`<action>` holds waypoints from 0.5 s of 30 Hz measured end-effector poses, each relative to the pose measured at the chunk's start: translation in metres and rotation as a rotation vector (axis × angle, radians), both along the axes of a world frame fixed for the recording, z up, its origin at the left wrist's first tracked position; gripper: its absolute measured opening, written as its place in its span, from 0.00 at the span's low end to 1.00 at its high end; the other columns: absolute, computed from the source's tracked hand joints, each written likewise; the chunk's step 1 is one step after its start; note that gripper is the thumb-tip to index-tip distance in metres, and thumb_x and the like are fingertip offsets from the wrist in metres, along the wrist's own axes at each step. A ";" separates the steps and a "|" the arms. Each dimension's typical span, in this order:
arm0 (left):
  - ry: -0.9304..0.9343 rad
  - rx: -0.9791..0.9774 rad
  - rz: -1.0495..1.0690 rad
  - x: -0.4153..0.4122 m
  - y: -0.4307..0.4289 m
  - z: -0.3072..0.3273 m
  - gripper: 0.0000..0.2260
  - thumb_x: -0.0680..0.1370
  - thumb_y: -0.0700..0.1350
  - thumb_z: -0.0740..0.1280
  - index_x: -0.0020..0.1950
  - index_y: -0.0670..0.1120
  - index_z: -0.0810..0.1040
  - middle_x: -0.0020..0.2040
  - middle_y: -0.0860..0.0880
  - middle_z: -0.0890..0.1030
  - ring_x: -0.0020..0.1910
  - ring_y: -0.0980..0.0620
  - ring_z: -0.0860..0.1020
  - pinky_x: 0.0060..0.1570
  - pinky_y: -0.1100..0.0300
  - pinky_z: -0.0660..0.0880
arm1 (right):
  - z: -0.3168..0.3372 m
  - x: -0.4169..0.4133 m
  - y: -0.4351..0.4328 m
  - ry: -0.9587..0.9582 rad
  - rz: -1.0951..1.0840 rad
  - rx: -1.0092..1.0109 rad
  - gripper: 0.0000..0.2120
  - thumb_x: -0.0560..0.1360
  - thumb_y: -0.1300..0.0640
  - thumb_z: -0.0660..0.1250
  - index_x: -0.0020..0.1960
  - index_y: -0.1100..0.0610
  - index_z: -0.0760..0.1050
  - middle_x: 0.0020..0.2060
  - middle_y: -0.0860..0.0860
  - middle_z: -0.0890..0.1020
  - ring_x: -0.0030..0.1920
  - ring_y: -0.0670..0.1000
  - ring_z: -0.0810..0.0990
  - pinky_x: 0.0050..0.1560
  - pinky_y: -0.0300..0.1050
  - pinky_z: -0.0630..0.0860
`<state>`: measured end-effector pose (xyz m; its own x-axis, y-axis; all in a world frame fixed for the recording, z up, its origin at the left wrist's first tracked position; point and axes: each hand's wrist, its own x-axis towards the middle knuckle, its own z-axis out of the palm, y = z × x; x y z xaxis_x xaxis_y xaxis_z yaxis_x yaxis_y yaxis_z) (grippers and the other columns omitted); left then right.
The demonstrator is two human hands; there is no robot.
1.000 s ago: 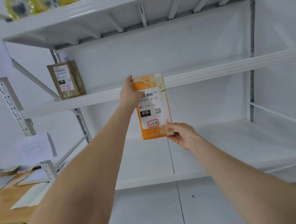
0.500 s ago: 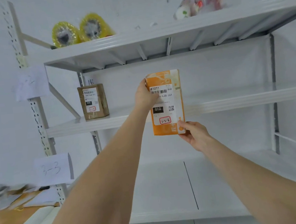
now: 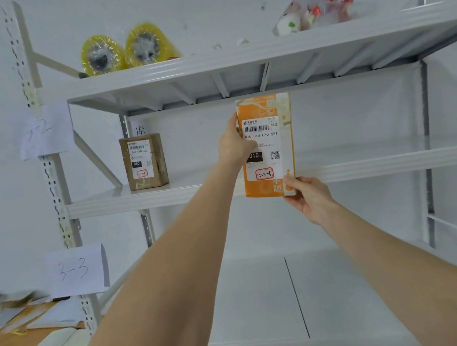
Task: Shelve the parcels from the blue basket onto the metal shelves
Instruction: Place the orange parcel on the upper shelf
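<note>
**Item 1.** Flat orange parcel with a white shipping label (image 3: pixel 267 146). You hold it upright in the air at twelve o'clock of the view's centre. Its lower end overlaps the front lip of the middle white metal shelf (image 3: pixel 376 164), and it rests on nothing yet. The red-boxed handwritten mark appears to read 3-2 plus a further figure.

**Item 2.** Your left hand (image 3: pixel 232 144). It grips the parcel's nine o'clock edge, with the thumb laid over the label.

**Item 3.** Your right hand (image 3: pixel 310 196). It pinches the parcel's five o'clock corner, thumb on the front face.

**Item 4.** Brown cardboard box parcel (image 3: pixel 144 162). It stands upright on the same shelf, well apart from the orange parcel and at its nine o'clock.

**Item 5.** Blurred paper tag (image 3: pixel 43 130) on the left post, seemingly 3-2. A second paper tag reading 3-3 (image 3: pixel 77 270) hangs at its six o'clock.

**Item 6.** Blue basket. Not in view.

**Step in hand, as judged:** seating the orange parcel on the middle shelf.
- Raise its bottom edge clear of the lip before you push inward, or it will likely catch.
- Keep the lift small, because the top shelf's underside (image 3: pixel 241 87) sits close at twelve o'clock.
- Stand it label outward, as the brown box stands.
- A parcel this thin may topple, so steady it with your left hand until the base sits flat, then let the right-hand pinch go.
</note>
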<state>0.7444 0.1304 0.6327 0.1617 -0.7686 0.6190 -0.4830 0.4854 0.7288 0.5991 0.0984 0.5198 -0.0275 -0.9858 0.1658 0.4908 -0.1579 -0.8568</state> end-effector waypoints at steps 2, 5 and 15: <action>-0.003 -0.017 0.012 -0.009 -0.004 0.003 0.31 0.75 0.34 0.68 0.74 0.49 0.62 0.62 0.47 0.77 0.59 0.47 0.78 0.52 0.47 0.79 | 0.004 -0.009 -0.003 -0.002 0.003 -0.011 0.18 0.73 0.61 0.73 0.60 0.65 0.73 0.43 0.53 0.83 0.42 0.50 0.83 0.42 0.42 0.81; -0.023 -0.055 0.034 -0.025 -0.012 0.010 0.25 0.74 0.35 0.68 0.70 0.46 0.68 0.62 0.48 0.77 0.59 0.47 0.78 0.54 0.49 0.79 | 0.011 -0.024 -0.010 0.000 -0.023 -0.031 0.20 0.72 0.60 0.74 0.60 0.64 0.73 0.42 0.53 0.82 0.40 0.49 0.82 0.43 0.43 0.81; -0.035 -0.061 0.033 -0.130 -0.053 0.030 0.26 0.76 0.37 0.69 0.72 0.47 0.66 0.60 0.46 0.79 0.57 0.48 0.79 0.51 0.53 0.79 | 0.037 -0.130 -0.049 0.103 -0.127 -0.075 0.15 0.71 0.59 0.75 0.53 0.60 0.74 0.39 0.52 0.80 0.35 0.47 0.77 0.45 0.42 0.81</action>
<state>0.6142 0.0772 0.6625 0.1633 -0.7239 0.6703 -0.5243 0.5119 0.6805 0.4687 0.0495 0.5570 -0.1302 -0.9602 0.2469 0.3734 -0.2782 -0.8850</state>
